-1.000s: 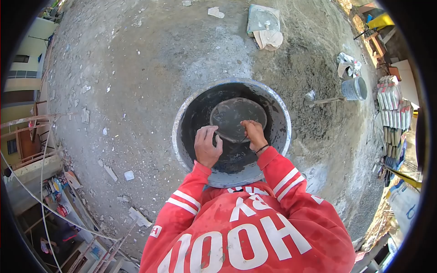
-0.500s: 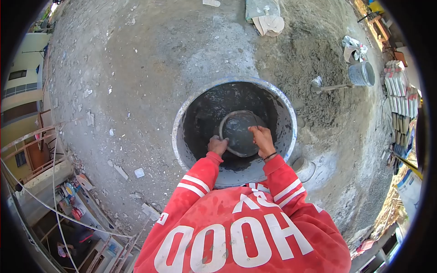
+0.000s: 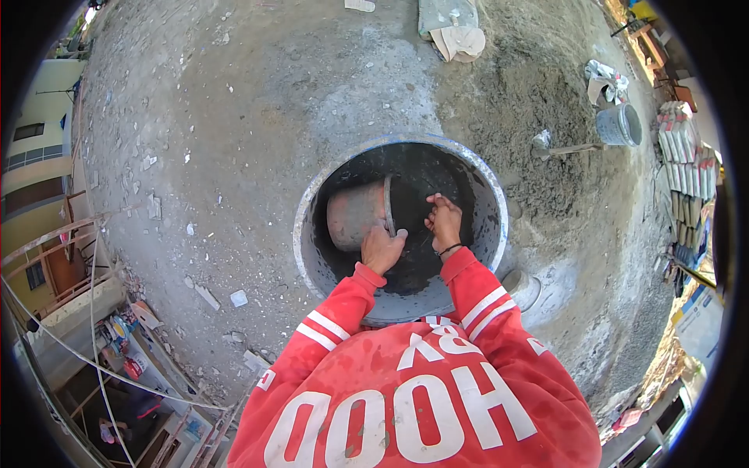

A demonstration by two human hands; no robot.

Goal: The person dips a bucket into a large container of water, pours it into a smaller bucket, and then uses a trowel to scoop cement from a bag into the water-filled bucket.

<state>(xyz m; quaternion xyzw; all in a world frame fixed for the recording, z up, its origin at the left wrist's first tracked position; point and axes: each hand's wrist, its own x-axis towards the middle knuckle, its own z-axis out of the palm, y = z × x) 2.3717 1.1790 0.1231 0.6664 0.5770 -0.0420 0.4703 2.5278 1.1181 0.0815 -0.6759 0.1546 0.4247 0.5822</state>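
A round drum (image 3: 305,234) with a pale, spattered rim stands in front of me, dark liquid (image 3: 413,175) inside it. Within the drum a mud-stained bucket (image 3: 355,214) lies tipped on its side, its mouth facing right. My left hand (image 3: 382,249) grips the near part of the bucket's rim, thumb pointing right. My right hand (image 3: 444,222) is held over the liquid, apart from the bucket's rim, with its fingers curled together. Whether a thin handle runs between those fingers I cannot make out.
To the right lies a heap of wet grey mortar or sand (image 3: 546,117) with a long-handled tool (image 3: 573,150) and a grey bucket (image 3: 619,125). A small round container (image 3: 521,290) stands beside the drum. Sacks (image 3: 452,27) lie ahead; rubble (image 3: 207,296) dots the ground leftward.
The bucket has tipped from mouth up onto its side, its base swinging left. My left hand has stayed at its rim and turned; my right hand remains curled, slightly higher.
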